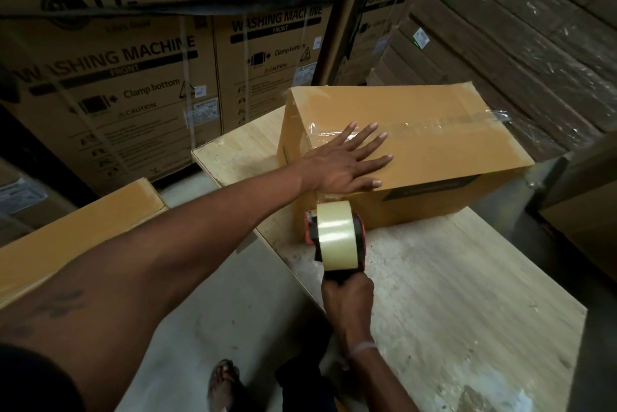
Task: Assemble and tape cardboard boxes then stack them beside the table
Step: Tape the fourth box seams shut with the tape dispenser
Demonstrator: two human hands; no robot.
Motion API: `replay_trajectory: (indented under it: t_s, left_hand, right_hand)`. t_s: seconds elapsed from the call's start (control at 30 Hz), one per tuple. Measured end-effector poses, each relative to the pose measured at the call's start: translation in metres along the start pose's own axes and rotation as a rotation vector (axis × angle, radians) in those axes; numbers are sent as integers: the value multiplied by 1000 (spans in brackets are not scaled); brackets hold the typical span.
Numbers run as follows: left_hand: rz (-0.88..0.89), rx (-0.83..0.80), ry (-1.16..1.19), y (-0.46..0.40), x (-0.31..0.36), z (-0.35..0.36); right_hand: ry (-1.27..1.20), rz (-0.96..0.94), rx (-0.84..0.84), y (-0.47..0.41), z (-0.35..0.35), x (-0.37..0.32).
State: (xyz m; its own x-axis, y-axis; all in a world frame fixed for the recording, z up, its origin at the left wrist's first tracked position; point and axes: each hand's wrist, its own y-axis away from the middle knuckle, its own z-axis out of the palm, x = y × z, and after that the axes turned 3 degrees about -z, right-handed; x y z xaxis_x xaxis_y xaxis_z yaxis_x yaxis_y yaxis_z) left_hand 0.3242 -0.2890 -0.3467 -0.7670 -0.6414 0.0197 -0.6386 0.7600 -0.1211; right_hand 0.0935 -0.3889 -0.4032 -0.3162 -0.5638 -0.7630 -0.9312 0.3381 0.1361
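Bare forearms, thin band [362, 346] on right wrist, dark trousers [300, 378]

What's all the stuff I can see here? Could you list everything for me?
Cardboard box: one, tan, on the table, clear tape along its top seam.
Tape dispenser: one, red and black with a clear roll, against the box's near side.
Table: one, pale wood, scuffed.
Flat cardboard: one stack, tan, left of the table.
Washing machine cartons: several, brown, printed, stacked behind.
Wrapped cardboard stack: one, brown, at right.
Foot: one, on the floor below.
Left hand: flat on the box top.
Right hand: grips the dispenser handle.
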Motion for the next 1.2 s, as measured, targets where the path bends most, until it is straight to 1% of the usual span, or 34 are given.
replay_trajectory:
  t_s: [0.23,0.3,0.37,0.43,0.5,0.57,0.6,0.63,0.7,0.77,0.83,0.93,0.97,1.03,1.13,1.2]
  left_hand:
    - [5,-7,9,0,-1,-2]
    - [5,-16,23,1,0,-4]
    - [2,-13,26,1,1,-3]
    - [0,-3,26,0,-1,-2]
    - [1,-3,49,0,-4,-1]
    - [-20,16,90,1,-5,-3]
    - [-44,36,126,2,-5,-5]
    - [-75,64,162,3,-5,-6]
    - [-135,125,213,5,-4,-8]
    - [-168,169,248,7,-3,-9]
    - [-197,215,279,9,-3,-7]
    - [-260,310,354,13,-3,-6]
    - [-307,347,408,14,-2,-6]
    - [-465,443,586,17,2,-7]
    - [-721,654,948,26,18,-8]
    - [-807,759,1169,33,35,-7]
  right_hand:
    - [340,-273,56,-13,-16,12]
    - [481,-304,37,-19,-21,16]
    - [581,-289,22,-24,-25,23]
    - [649,-361,54,-28,-31,28]
    - [652,-438,72,-34,-41,32]
    - [590,-473,83,-36,-54,40]
    - [522,-462,76,-35,-60,43]
    - [418,-431,78,-32,-66,47]
    - [119,-315,35,-22,-73,40]
    - [-129,-230,29,-25,-77,25]
    - [-278,-224,29,-37,-82,0]
    - [-516,-198,-45,-69,-85,-47]
    - [-578,-174,-53,-82,-85,-64]
    - [-649,-103,-65,-109,-80,-90]
    - [-640,-41,-60,-137,-70,-110]
    - [-647,-11,-93,-144,-66,-115]
